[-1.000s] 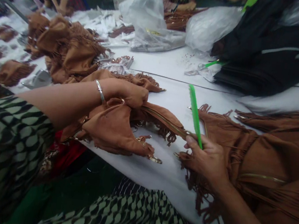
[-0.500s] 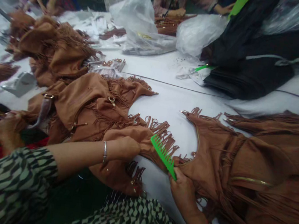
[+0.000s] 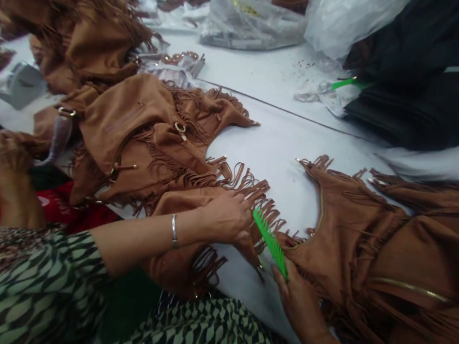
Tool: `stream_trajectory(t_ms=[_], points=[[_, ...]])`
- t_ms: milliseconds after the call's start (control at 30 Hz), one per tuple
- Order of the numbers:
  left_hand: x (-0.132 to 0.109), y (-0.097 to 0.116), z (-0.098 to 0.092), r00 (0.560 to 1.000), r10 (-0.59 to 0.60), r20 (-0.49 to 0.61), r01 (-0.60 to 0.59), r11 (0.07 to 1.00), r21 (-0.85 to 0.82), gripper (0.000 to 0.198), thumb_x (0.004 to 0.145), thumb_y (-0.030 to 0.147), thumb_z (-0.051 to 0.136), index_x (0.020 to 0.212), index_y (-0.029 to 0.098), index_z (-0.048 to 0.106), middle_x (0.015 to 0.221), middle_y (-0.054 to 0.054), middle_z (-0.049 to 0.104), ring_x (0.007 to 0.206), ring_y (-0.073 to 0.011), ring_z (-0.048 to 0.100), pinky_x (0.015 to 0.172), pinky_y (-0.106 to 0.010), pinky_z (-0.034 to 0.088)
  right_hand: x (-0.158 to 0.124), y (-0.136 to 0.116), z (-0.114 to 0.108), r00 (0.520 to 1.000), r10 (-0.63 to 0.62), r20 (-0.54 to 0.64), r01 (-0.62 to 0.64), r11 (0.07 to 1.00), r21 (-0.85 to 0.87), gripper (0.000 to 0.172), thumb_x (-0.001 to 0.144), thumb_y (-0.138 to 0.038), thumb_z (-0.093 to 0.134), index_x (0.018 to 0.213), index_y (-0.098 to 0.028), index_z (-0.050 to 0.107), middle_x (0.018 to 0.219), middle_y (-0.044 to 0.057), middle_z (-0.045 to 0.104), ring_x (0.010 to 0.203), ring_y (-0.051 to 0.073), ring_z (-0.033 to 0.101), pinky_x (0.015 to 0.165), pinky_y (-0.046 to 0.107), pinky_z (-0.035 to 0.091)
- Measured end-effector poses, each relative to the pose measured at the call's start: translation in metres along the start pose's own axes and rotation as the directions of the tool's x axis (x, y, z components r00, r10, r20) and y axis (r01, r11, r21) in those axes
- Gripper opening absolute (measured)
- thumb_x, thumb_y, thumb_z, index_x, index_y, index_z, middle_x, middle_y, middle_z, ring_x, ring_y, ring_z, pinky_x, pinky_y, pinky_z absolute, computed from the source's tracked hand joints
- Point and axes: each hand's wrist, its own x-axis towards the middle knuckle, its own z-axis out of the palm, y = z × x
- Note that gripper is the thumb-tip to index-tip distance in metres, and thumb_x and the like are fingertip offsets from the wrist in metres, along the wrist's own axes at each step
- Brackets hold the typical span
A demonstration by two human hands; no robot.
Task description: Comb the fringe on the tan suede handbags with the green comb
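My right hand (image 3: pixel 295 298) grips a bright green comb (image 3: pixel 270 243) by its lower end, teeth facing up and away. My left hand (image 3: pixel 227 217), with a silver bangle at the wrist, is closed on the edge of a brown fringed bag (image 3: pixel 126 117). The comb's upper end is just right of my left fingers, beside the strips of fringe (image 3: pixel 253 184). Part of the bag's edge hangs below my left hand. To the right, close to the comb, lies another brown fringed bag (image 3: pixel 337 221) with a gold zip.
At the left edge another person's hand (image 3: pixel 3 160) is near the bag's wrapped strap. More brown bags (image 3: pixel 84 20) are piled at the far left. Clear plastic bags (image 3: pixel 250 24) and folded black cloth (image 3: pixel 414 101) lie at the back of the white table (image 3: pixel 277 139).
The view has tilted down and come closer. My left hand has moved right along the bag's edge, towards the comb. My right hand still holds the comb.
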Motion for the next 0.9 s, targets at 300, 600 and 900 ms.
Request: stream_trajectory(t_ms=[300, 600, 900], points=[[0.001, -0.009, 0.104, 0.977, 0.058, -0.205, -0.078, 0.993, -0.091, 0.057, 0.09, 0.052, 0.037, 0.134, 0.018, 0.041, 0.132, -0.01, 0.051, 0.127, -0.0276, 0.038, 0.105, -0.047, 0.022, 0.06, -0.032, -0.039, 0.983, -0.178, 0.047, 0.179, 0.984, -0.025, 0.056, 0.095, -0.037, 0.023, 0.146, -0.013, 0.022, 0.109, 0.015, 0.065, 0.094, 0.024, 0.064, 0.08, 0.034, 0.048], [-0.004, -0.01, 0.097, 0.973, 0.041, -0.228, -0.09, 0.974, -0.207, 0.051, 0.089, 0.051, 0.037, 0.124, 0.016, 0.05, 0.123, -0.009, 0.056, 0.114, -0.026, 0.046, 0.104, -0.043, 0.024, 0.075, -0.047, 0.006, 0.997, -0.025, 0.07, 0.052, 0.909, -0.414, 0.053, 0.097, -0.042, 0.02, 0.146, -0.022, 0.025, 0.095, 0.01, 0.07, 0.085, 0.025, 0.066, 0.07, 0.033, 0.047], [0.0, -0.012, 0.105, 0.98, 0.038, -0.196, -0.083, 0.97, -0.228, 0.05, 0.089, 0.052, 0.039, 0.124, 0.017, 0.05, 0.12, -0.009, 0.058, 0.115, -0.0246, 0.046, 0.098, -0.043, 0.028, 0.136, -0.037, -0.019, 0.991, 0.133, 0.006, -0.123, 0.935, -0.334, 0.056, 0.096, -0.048, 0.012, 0.148, -0.026, 0.017, 0.107, 0.011, 0.067, 0.089, 0.026, 0.066, 0.075, 0.04, 0.047]])
